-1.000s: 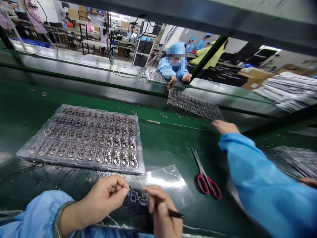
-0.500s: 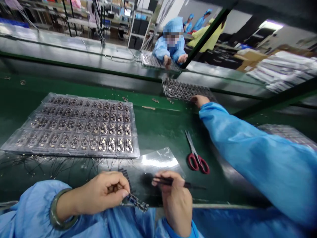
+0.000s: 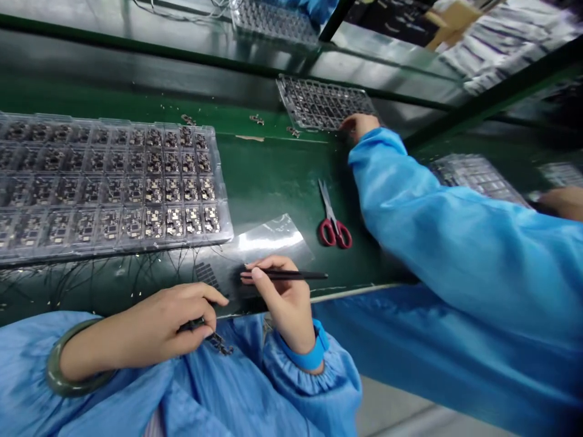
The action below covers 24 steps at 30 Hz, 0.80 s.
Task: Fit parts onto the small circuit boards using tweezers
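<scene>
My left hand [image 3: 168,321] is closed on a small circuit board [image 3: 221,346], which pokes out below the fingertips over my lap; the index finger reaches out past it. Between the thumb and fingers of my right hand [image 3: 289,297] lies a pair of black tweezers [image 3: 300,275], nearly level across the hand. Both hands are at the bench's front edge, apart from each other. Beyond my left fingers lie small black strips [image 3: 207,275] in rows, beside a shiny clear film [image 3: 277,240]. Thin dark wires [image 3: 104,273] spread along the near side of a clear tray [image 3: 226,227] full of circuit boards.
Red-handled scissors [image 3: 331,218] lie right of the film. A co-worker's blue sleeve [image 3: 410,182] crosses from the right, that hand [image 3: 364,125] at a far tray [image 3: 286,85]. Another person's hand [image 3: 562,202] is near stacked trays [image 3: 478,176]. Loose small parts [image 3: 256,119] lie at the back.
My view has tipped down, so the bench sits higher in the picture. My left index finger has stretched out from the pinch, and the board has dropped lower under the hand. The tweezers remain held.
</scene>
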{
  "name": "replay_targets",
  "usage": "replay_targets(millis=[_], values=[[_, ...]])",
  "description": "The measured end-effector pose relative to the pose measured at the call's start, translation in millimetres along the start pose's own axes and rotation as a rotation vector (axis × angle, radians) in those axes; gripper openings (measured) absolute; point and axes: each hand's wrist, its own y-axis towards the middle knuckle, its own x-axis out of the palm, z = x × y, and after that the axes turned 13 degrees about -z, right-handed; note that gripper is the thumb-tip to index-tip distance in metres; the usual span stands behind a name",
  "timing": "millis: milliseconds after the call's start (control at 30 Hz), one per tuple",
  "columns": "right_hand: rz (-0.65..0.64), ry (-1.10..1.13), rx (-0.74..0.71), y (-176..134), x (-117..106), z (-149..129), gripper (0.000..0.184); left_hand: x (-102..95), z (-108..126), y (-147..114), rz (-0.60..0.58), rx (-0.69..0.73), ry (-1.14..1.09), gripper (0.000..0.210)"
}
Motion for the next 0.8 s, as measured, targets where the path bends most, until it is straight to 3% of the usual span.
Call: replay_targets(millis=[167, 467, 633, 800], values=[[-0.075, -0.18, 0.109, -9.2, 7.9, 9.2, 0.016, 4.5, -5.1, 1.0, -0.015, -0.024, 0.103, 0.015], [-0.011, -0.427, 0.056, -12.2, 12.7, 14.1, 0.007, 9.0, -9.1, 2.6, 0.013, 0.022, 0.238, 0.016], [-0.055, -0.353, 0.088, -11.4, 11.2, 13.3, 0.007, 8.7, -9.0, 2.6, 0.002, 0.012, 0.236, 0.015], [-0.011, -0.313, 0.074, -12.8, 10.6, 17.0, 0.008, 9.7, -10.4, 1.9, 0.029, 0.037, 0.208, 0.015]])
